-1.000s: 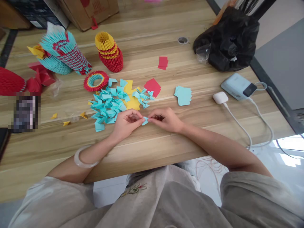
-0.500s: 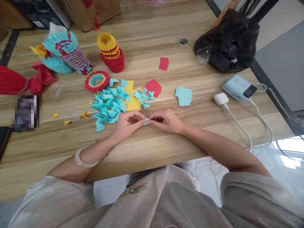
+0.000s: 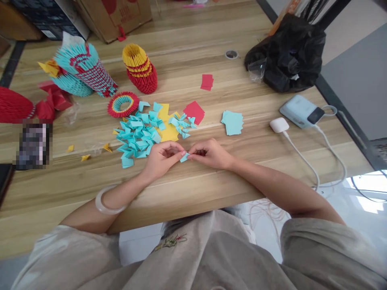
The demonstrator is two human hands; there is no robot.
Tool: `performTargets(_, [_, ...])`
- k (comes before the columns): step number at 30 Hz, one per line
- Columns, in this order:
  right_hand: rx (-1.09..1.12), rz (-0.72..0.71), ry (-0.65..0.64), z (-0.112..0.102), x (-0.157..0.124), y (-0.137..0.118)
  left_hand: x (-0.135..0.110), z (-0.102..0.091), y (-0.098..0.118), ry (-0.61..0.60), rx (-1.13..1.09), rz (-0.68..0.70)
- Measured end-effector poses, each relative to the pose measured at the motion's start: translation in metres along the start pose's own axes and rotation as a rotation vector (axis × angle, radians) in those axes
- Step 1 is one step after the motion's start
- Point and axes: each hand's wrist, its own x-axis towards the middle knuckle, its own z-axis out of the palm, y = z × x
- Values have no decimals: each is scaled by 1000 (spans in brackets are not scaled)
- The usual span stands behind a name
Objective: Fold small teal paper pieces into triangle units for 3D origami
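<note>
A small piece of light-blue paper (image 3: 184,157) is pinched between both my hands, just above the wooden table. My left hand (image 3: 163,159) grips its left side with thumb and fingertips; my right hand (image 3: 210,154) pinches its right side. The fingers partly hide its folds. Left of my left hand lies a heap of folded light-blue paper pieces (image 3: 137,135). Beyond my hands are a smaller group of folded blue triangles (image 3: 183,124), yellow paper sheets (image 3: 169,132) and red paper sheets (image 3: 195,112). A stack of light-blue paper (image 3: 232,123) lies to the right.
At the back left stand a blue-and-red folded-paper figure (image 3: 87,66) and a red-and-yellow paper vase (image 3: 140,70). A paper ring (image 3: 123,104) lies before them. On the right are a black plastic bag (image 3: 290,56), a power bank (image 3: 300,110) and a white charging case (image 3: 278,125) with cables.
The blue paper has turned slightly between my fingertips and more of it shows below them. Both hands stay nearly in place, and the view has shifted a little.
</note>
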Motion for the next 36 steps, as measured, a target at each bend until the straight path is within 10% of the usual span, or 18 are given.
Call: performTargets(36, [-57,-73,-24,0,1,6,-4,0,-2,73,181,198])
